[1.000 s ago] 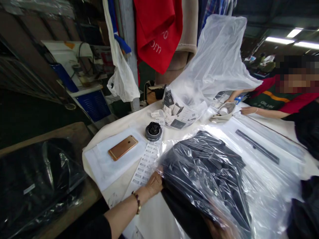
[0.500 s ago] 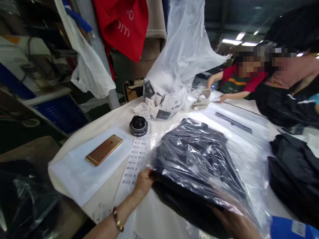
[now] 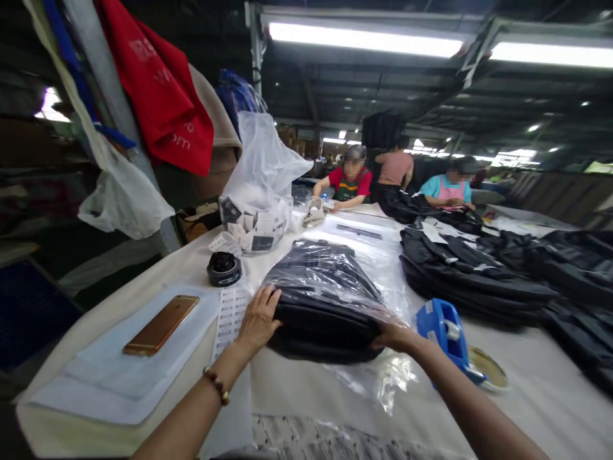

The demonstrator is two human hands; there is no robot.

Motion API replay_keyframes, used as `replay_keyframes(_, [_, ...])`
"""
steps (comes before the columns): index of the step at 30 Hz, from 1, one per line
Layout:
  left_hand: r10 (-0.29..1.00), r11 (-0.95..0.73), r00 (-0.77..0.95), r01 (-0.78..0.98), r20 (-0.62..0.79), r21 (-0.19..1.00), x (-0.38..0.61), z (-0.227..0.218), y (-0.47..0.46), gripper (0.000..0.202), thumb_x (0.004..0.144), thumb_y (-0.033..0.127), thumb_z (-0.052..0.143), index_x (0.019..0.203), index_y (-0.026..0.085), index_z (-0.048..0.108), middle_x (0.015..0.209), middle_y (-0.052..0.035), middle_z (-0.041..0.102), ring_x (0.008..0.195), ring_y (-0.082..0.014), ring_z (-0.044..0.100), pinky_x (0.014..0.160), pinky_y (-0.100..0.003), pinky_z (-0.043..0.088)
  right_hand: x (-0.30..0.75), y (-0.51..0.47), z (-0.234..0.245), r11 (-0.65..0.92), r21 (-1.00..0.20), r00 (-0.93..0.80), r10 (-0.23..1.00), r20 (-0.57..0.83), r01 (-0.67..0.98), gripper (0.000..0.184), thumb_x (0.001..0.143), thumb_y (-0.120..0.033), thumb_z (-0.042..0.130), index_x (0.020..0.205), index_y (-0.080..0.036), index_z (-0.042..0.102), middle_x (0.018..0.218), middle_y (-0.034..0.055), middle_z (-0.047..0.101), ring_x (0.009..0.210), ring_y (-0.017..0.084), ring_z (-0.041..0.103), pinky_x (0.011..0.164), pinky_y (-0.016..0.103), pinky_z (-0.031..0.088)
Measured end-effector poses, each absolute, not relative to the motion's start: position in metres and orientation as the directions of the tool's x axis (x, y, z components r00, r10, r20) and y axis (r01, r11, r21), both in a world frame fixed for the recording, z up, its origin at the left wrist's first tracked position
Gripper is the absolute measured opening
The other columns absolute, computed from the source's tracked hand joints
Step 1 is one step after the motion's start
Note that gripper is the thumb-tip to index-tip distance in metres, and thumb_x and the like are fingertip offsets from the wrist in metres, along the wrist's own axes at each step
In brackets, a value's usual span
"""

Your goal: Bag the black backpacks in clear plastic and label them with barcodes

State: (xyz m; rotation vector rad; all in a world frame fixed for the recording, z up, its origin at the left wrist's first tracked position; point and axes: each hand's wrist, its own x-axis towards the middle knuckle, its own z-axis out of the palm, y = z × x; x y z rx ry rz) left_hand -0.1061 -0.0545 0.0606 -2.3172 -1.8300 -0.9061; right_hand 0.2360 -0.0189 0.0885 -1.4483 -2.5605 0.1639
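In front of me on the table lies a black folded fabric item (image 3: 325, 332), mostly inside a clear plastic bag (image 3: 330, 275). Its thick near end shows at the bag's mouth. My left hand (image 3: 261, 317) grips the left near corner, thumb toward the black fabric and fingers over the plastic. At the right near corner, my right hand (image 3: 393, 333) is closed on the plastic edge, its fingers partly hidden by film and fabric. Loose plastic spreads below and right of the item. A strip of barcode labels (image 3: 230, 316) runs beside my left hand.
A phone (image 3: 161, 324) rests on white sheets at left, near a black tape roll (image 3: 224, 268). Behind stands a clear bag of tags (image 3: 258, 223). A blue tape dispenser (image 3: 443, 332) and stacked black fabric items (image 3: 469, 281) are at right. Several people work beyond.
My view has tilted up and widened. My right hand has come from under the plastic film to the right near corner. My left hand stays at the left corner.
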Motion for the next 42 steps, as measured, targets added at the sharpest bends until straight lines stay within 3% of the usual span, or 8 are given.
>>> replay_keyframes(5, [0.913,-0.347,0.272,0.911,0.305,0.225,-0.107,0.075,-0.043,0.058,0.066,0.022,0.07,0.118,0.011,0.046,0.123,-0.017,0.051,0.123,-0.0312,0.04,0.101,-0.044,0.037,0.234,-0.029,0.095,0.451,-0.204,-0.459,0.888,0.012,0.869,0.04,0.058,-0.015,0.068,0.097,-0.025,0.066,0.085,-0.0008,0.067,0.074,0.017,0.062,0.061,0.025,0.049])
replay_keyframes(8, [0.914,-0.352,0.302,0.922,0.272,0.16,-0.107,0.081,-0.043,0.045,0.074,0.029,0.066,0.112,0.013,0.049,0.118,-0.0146,0.054,0.116,-0.0266,0.046,0.098,-0.04,0.039,0.236,-0.036,0.093,0.432,-0.183,-0.434,0.9,0.032,0.883,0.032,0.065,-0.015,0.063,0.096,-0.022,0.065,0.09,0.0019,0.066,0.081,0.018,0.06,0.067,0.027,0.048])
replay_keyframes(15, [0.932,-0.298,0.288,0.954,0.22,0.014,-0.095,0.093,-0.05,0.023,0.072,0.019,0.066,0.093,0.016,0.057,0.101,-0.0087,0.06,0.102,-0.0267,0.052,0.08,-0.037,0.043,0.233,-0.047,0.087,0.497,-0.109,-0.486,0.867,0.114,0.861,0.025,0.071,-0.012,0.055,0.094,-0.016,0.062,0.094,0.0071,0.064,0.09,0.019,0.058,0.078,0.029,0.045])
replay_keyframes(23, [0.938,-0.168,0.204,0.975,0.282,-0.147,-0.08,0.072,-0.055,0.017,0.079,0.005,0.043,0.087,0.011,0.057,0.085,-0.0119,0.058,0.082,-0.026,0.054,0.074,-0.038,0.036,0.225,-0.051,0.068,0.443,-0.006,-0.419,0.852,0.315,0.896,0.034,0.08,-0.003,0.034,0.094,-0.012,0.063,0.096,0.0135,0.064,0.093,0.021,0.057,0.086,0.034,0.04])
replay_keyframes(28, [0.902,-0.251,0.295,0.952,0.316,-0.175,-0.079,0.059,-0.055,0.021,0.078,0.013,0.053,0.099,0.016,0.056,0.088,-0.0085,0.058,0.084,-0.025,0.053,0.075,-0.038,0.035,0.225,-0.061,0.051,0.38,0.046,-0.365,0.839,0.404,0.924,0.031,0.075,-0.004,0.042,0.097,-0.013,0.062,0.098,0.0118,0.064,0.093,0.023,0.056,0.085,0.037,0.037])
replay_keyframes(31, [0.88,-0.279,0.326,0.943,0.344,-0.18,-0.072,0.055,-0.045,0.017,0.074,0.014,0.058,0.09,0.018,0.057,0.091,-0.0076,0.058,0.091,-0.0259,0.051,0.078,-0.039,0.034,0.208,-0.058,0.046,0.382,0.079,-0.377,0.819,0.432,0.921,0.03,0.071,-0.007,0.05,0.099,-0.015,0.059,0.102,0.0103,0.062,0.096,0.024,0.054,0.085,0.037,0.036])
replay_keyframes(36, [0.871,-0.215,0.274,0.959,0.407,-0.185,-0.059,0.046,-0.025,0.022,0.07,-0.001,0.046,0.082,0.014,0.056,0.079,-0.0077,0.057,0.076,-0.023,0.052,0.068,-0.035,0.035,0.179,-0.03,0.042,0.425,0.137,-0.439,0.781,0.443,0.895,0.018,0.074,-0.004,0.049,0.084,-0.017,0.056,0.078,0.0041,0.063,0.073,0.018,0.056,0.069,0.029,0.036])
replay_keyframes(42, [0.826,-0.309,0.387,0.919,0.41,-0.247,-0.061,0.017,-0.024,0.019,0.078,0.001,0.042,0.078,0.016,0.055,0.073,-0.006,0.055,0.07,-0.0211,0.051,0.063,-0.033,0.035,0.18,-0.018,0.015,0.499,0.216,-0.538,0.709,0.455,0.839,0.019,0.079,-0.002,0.044,0.077,-0.018,0.053,0.073,0.0048,0.06,0.068,0.017,0.054,0.066,0.028,0.037])
